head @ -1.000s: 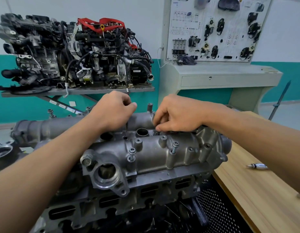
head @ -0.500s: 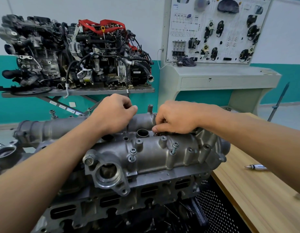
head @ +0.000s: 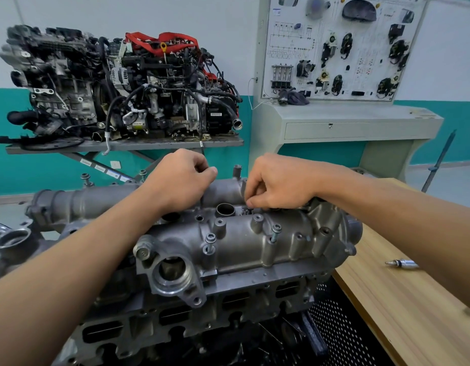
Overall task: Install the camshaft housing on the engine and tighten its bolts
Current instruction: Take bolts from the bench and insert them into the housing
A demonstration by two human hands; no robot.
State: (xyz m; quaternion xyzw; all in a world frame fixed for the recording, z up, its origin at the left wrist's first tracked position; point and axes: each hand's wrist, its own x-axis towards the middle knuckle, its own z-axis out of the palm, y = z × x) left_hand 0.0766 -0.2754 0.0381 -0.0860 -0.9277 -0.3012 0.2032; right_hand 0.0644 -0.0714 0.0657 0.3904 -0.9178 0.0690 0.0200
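Both hands work at the top of the grey camshaft housing point(head: 241, 241) – the left hand point(head: 179, 180) curled round a thin dark shank point(head: 201, 203) pointing down at it, the right hand point(head: 278, 183) pinching a small part point(head: 251, 205) (too hidden to name) beside an open round bore point(head: 225, 209). Two bolts point(head: 210, 239) stand proud on the housing's near side; a small metal piece point(head: 402, 264) lies on the wooden bench point(head: 386, 313).

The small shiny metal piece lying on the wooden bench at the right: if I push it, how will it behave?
The metal piece looks round and lies on its side on the flat wooden bench, so it would probably roll. It seems stiff, solid metal, likely light to lift. Its polished surface may be slippery.
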